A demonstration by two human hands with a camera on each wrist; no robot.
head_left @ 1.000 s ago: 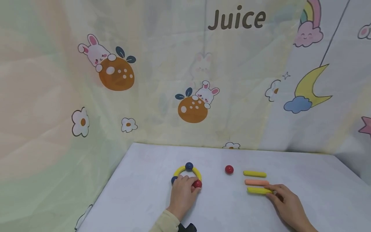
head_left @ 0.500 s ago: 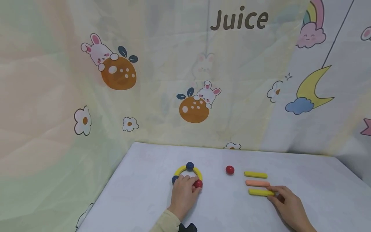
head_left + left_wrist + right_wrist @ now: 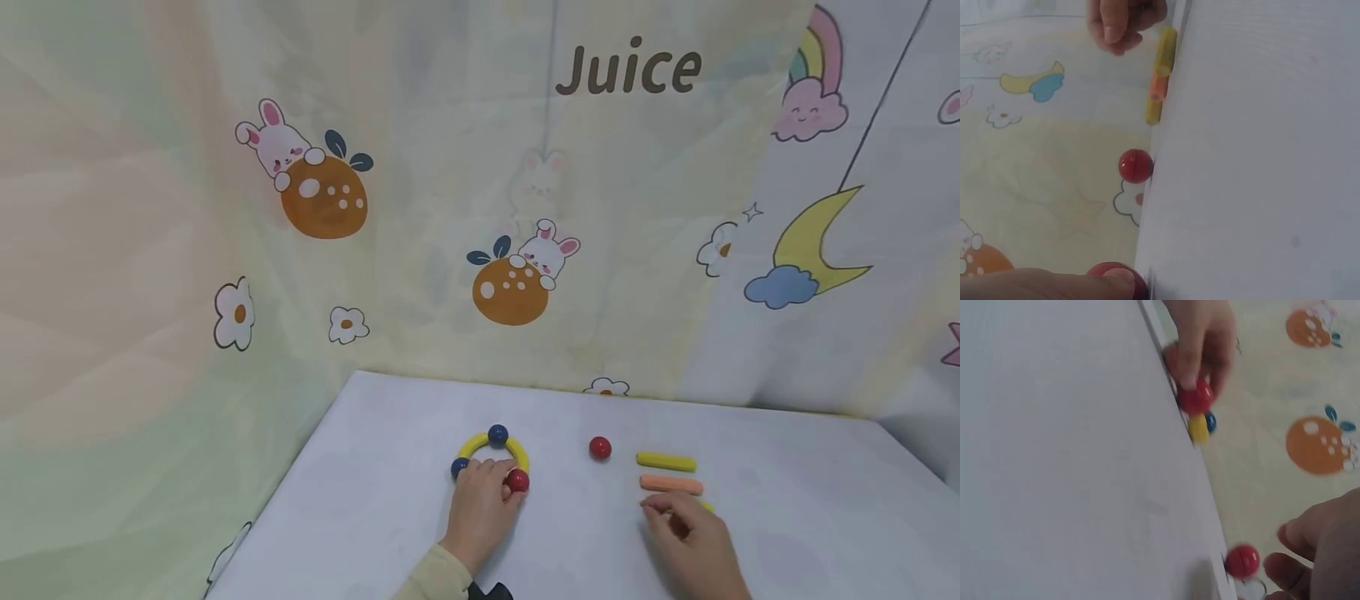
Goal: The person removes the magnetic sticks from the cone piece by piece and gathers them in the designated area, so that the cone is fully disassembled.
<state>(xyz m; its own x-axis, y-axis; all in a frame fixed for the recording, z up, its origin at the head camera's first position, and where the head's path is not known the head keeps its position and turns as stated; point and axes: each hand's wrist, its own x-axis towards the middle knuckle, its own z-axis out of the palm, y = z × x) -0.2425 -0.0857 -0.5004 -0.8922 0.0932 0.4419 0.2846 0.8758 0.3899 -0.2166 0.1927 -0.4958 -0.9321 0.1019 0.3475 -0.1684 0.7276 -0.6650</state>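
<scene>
On the white table, my left hand (image 3: 480, 512) pinches a red ball (image 3: 517, 481) that belongs to a ring of yellow curved rods (image 3: 519, 452) and balls. One blue ball (image 3: 498, 435) sits at the ring's far side, another blue ball (image 3: 459, 468) at its left; my hand covers the near part. My right hand (image 3: 693, 542) hovers, fingers loosely bent and holding nothing, in front of a yellow straight rod (image 3: 707, 506) that it mostly hides. Beyond lie an orange rod (image 3: 671, 484) and a second yellow rod (image 3: 666, 461). The left wrist view shows that hand apart from the rods.
A loose red ball (image 3: 600, 448) lies between the ring and the rods. Behind the table (image 3: 420, 408) hangs a printed curtain (image 3: 405, 275). A black object (image 3: 491, 592) shows at the bottom edge, beside the left sleeve.
My right hand has let go of the near yellow rod and shifted left, now in front of it. My left hand stays on the ring's red ball. The head view has tilted slightly.
</scene>
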